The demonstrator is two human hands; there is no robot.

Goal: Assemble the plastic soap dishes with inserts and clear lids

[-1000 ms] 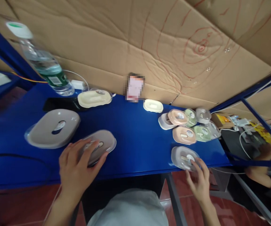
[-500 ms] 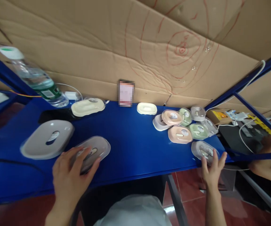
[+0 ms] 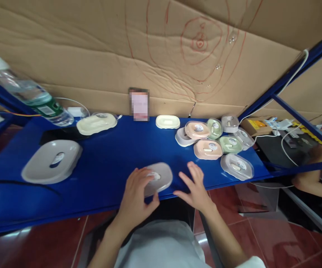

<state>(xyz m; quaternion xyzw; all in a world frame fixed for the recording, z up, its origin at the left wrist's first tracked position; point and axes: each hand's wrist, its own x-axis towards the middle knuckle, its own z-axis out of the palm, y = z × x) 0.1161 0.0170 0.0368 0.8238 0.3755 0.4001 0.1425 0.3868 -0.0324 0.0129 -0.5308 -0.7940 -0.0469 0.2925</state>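
Note:
Near the front edge of the table, my left hand (image 3: 137, 193) grips a grey oval soap box (image 3: 161, 176) with a clear lid, thumb on its near side and fingers over the left end. My right hand (image 3: 194, 188) is just right of it, apart from it, fingers spread and holding nothing. Another grey lidded soap box (image 3: 237, 166) lies farther right. Behind it are peach (image 3: 208, 149), green (image 3: 230, 144) and grey ones in a cluster, with one peach box (image 3: 197, 129) stacked on a grey one. To the left sits a larger grey oval tray (image 3: 45, 163).
A cream oval piece (image 3: 167, 121) and a cream lidded box (image 3: 96, 124) lie at the back. A water bottle (image 3: 40, 100) leans at the left. Blue frame bars and a cable (image 3: 292, 78) are at the right, where another person's arm (image 3: 312, 175) shows.
My left hand has carried the grey soap box from beside the large tray rightward to the middle front. My right hand has left the right-hand soap box and moved left, close to it.

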